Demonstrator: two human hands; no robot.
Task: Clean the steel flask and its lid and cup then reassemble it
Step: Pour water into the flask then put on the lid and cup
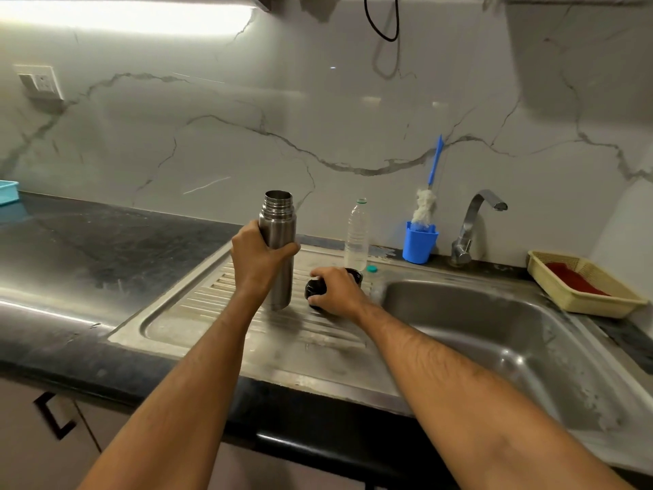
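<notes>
The left hand (259,258) wraps its fingers round the middle of the flask (279,242), which stands upright and uncapped on the drainboard (212,313), left of the sink (494,330). The right hand (337,290) curls over a small black piece, probably the lid (312,288), lying on the drainboard just right of the flask. Behind that hand, a dark rim peeks out, possibly the cup (355,274); too hidden to say.

Behind the sink's left corner stand a clear bottle (357,233), its teal cap (371,268) beside it, and a blue holder (418,245) with a brush (425,206). The tap (473,224) is at the sink's back edge, and a basket (583,282) sits to its right.

The flask looks dismantled, so washing seems next: the parts need carrying to the sink, with the brush taken for the flask's inside.
</notes>
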